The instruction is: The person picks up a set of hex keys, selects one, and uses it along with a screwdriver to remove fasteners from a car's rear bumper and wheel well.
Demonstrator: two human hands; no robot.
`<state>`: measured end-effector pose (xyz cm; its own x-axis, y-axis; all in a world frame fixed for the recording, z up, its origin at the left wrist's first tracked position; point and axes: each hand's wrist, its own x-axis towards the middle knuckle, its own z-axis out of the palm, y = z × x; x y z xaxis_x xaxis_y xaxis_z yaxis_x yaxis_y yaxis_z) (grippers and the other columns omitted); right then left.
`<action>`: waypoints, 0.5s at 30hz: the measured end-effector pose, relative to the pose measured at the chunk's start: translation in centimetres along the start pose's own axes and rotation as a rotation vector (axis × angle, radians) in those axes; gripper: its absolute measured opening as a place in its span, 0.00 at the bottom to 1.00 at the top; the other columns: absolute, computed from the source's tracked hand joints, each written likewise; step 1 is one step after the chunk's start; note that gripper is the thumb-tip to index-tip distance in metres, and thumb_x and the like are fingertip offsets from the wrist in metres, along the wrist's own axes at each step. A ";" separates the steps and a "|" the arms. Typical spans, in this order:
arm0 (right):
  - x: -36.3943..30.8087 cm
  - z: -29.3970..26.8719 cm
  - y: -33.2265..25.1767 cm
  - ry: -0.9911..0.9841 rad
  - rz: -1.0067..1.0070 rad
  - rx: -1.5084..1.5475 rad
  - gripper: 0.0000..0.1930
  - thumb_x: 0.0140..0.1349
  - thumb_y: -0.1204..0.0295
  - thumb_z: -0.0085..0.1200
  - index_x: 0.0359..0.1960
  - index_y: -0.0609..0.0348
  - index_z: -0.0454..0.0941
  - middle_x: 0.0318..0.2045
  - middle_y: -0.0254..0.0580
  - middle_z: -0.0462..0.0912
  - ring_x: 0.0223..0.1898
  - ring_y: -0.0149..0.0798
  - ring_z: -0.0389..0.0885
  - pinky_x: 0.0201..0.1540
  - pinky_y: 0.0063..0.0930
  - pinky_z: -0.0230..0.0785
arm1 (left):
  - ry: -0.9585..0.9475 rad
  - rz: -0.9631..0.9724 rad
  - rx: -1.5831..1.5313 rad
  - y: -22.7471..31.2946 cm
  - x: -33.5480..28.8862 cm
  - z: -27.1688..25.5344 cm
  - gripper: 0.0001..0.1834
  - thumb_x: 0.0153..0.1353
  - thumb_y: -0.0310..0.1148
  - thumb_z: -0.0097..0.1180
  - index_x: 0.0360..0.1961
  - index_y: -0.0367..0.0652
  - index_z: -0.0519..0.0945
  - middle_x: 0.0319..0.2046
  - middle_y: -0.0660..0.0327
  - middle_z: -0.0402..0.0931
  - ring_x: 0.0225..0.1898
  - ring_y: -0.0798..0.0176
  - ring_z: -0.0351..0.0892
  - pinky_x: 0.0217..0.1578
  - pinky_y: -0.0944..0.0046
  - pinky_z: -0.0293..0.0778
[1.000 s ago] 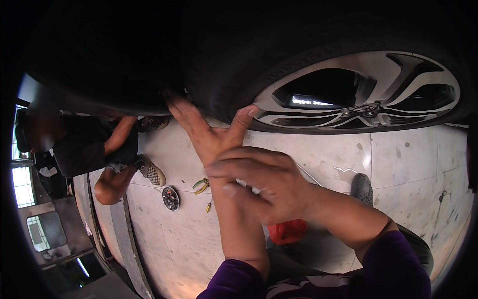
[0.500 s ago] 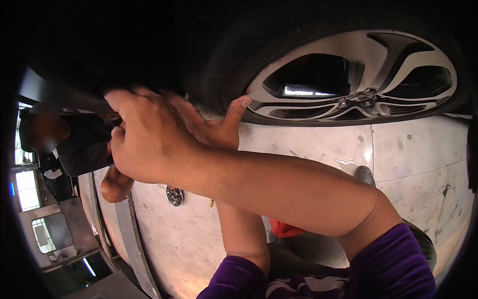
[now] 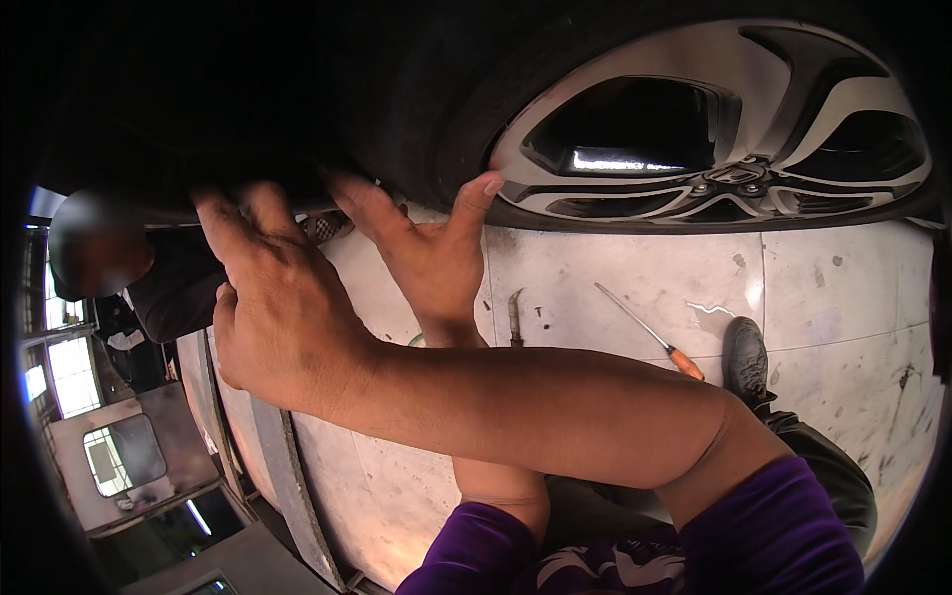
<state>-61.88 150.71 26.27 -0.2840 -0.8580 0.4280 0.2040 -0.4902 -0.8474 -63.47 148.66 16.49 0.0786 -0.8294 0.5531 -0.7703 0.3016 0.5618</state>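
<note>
My right arm crosses over my left, so my right hand (image 3: 288,297) is the one further to the left. Its fingers are spread upward against the lower edge of a dark vehicle panel (image 3: 169,210), with the thumb held apart and the fingertips lost in shadow. My left hand (image 3: 433,260) reaches up between that hand and the wheel. Its thumb sticks out in front of the black tyre (image 3: 466,149), while its other fingers stretch into the dark area behind the tyre. Nothing shows in either palm.
A silver and black alloy wheel rim (image 3: 739,89) fills the upper right. On the pale floor lie an orange-handled screwdriver (image 3: 684,363) and a dark narrow tool (image 3: 515,319). My shoe (image 3: 744,352) stands at right. Another person (image 3: 174,283) crouches at left, beyond a long metal beam (image 3: 288,486).
My right hand's fingers have spread and straightened. The screwdriver and narrow tool have come into view, while the small dish of parts and the other person's fist are now hidden.
</note>
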 end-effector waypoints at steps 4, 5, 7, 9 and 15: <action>0.0 -0.3 -0.5 -0.083 0.062 0.057 0.31 0.49 0.86 0.49 0.61 0.70 0.64 0.46 0.63 0.67 0.42 0.57 0.79 0.45 0.40 0.75 | 0.012 -0.013 0.007 0.0 0.0 -0.4 0.67 0.39 0.51 0.79 0.70 0.31 0.47 0.67 0.37 0.48 0.68 0.43 0.53 0.67 0.53 0.55; 0.1 -0.7 -0.2 -0.102 0.076 0.046 0.30 0.50 0.86 0.48 0.60 0.69 0.65 0.45 0.62 0.68 0.41 0.56 0.79 0.44 0.40 0.75 | 0.012 -0.029 -0.001 0.0 -0.3 0.2 0.66 0.39 0.50 0.79 0.69 0.31 0.47 0.66 0.37 0.49 0.68 0.44 0.54 0.66 0.53 0.56; 0.5 -1.4 0.8 -0.092 0.063 -0.010 0.28 0.52 0.86 0.47 0.59 0.68 0.67 0.43 0.59 0.69 0.41 0.54 0.80 0.44 0.39 0.74 | 0.016 -0.059 -0.004 0.1 -0.6 1.2 0.65 0.40 0.50 0.79 0.69 0.31 0.49 0.66 0.38 0.51 0.67 0.45 0.57 0.65 0.54 0.59; 1.4 -1.9 0.6 -0.123 0.089 -0.027 0.21 0.55 0.82 0.48 0.53 0.67 0.74 0.42 0.59 0.75 0.42 0.53 0.80 0.46 0.37 0.74 | 0.036 -0.093 0.071 0.8 -0.5 0.5 0.64 0.40 0.49 0.79 0.68 0.31 0.50 0.65 0.39 0.53 0.66 0.46 0.59 0.64 0.55 0.61; 2.9 -2.1 4.1 -0.273 0.227 -0.056 0.12 0.57 0.76 0.50 0.41 0.68 0.78 0.28 0.47 0.82 0.30 0.37 0.81 0.37 0.30 0.72 | 0.112 -0.211 -0.191 0.5 -0.9 1.2 0.50 0.39 0.53 0.79 0.52 0.26 0.69 0.43 0.50 0.75 0.48 0.58 0.71 0.51 0.65 0.66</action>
<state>-63.82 146.55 23.35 0.0254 -0.9572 0.2884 0.1789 -0.2795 -0.9433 -64.65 149.02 15.54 0.3014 -0.8294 0.4704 -0.5973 0.2203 0.7712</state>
